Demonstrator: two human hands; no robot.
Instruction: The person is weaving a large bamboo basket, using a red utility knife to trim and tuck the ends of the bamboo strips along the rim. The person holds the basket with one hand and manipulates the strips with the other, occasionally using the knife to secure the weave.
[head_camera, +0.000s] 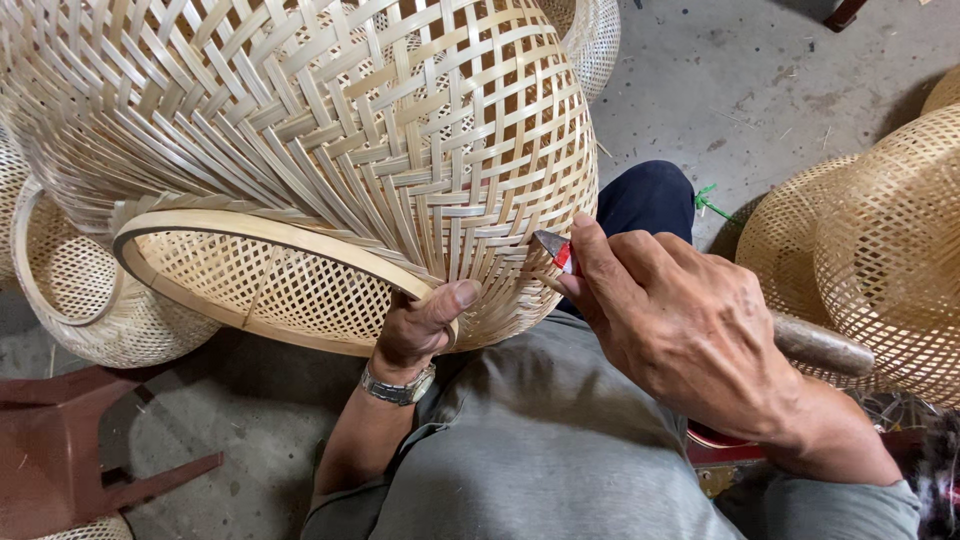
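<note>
Woven bamboo basket (300, 130), pale and dome-shaped, fills the upper left and centre of the frame, tipped so that its round opening faces down and toward the viewer. A smooth bent bamboo hoop (250, 232) rims that opening, and the open lattice of the far wall shows through it.

At lower centre, the left hand (425, 325) grips the rim from below: the thumb lies pressed flat over the outside of the weave and the fingers curl out of sight inside the hoop, so the hand is clamped on the basket. A metal wristwatch (398, 388) sits on that wrist.

Just right of centre, the right hand (680, 330) is closed around a small knife (553, 248) with a red part near its short grey blade. The blade tip touches the loose strip ends at the lower right edge of the weave. A round wooden handle (825, 347) juts out past the back of this hand toward the right; whether it belongs to the knife cannot be told.

Grey fabric (540, 450) covers the person's lap along the bottom. More woven baskets (880, 250) rest at the right edge, another (80, 300) sits at the left, and a dark red stool (60, 450) stands on the concrete floor (760, 80) at lower left.
</note>
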